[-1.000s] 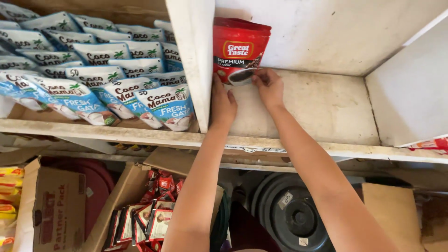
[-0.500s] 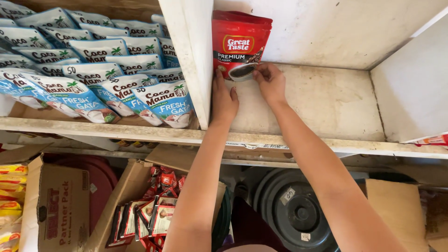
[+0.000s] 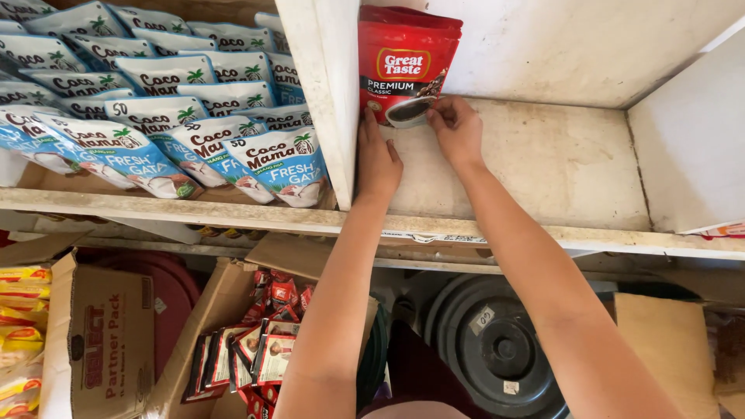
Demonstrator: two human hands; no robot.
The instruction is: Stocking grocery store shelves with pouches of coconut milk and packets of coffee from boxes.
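Right hand (image 3: 458,128): fingertips pinched on the bottom edge of the red stand-up pouch (image 3: 405,58). Left hand (image 3: 378,159): fingers straight, flat against the pouch's lower left corner, not gripping. Pouch stands upright at the back-left of the white shelf bay (image 3: 543,163), against the divider (image 3: 326,93). Blue-white pouches (image 3: 178,116) fill the next bay. Cardboard box of red sachets (image 3: 264,341) below.
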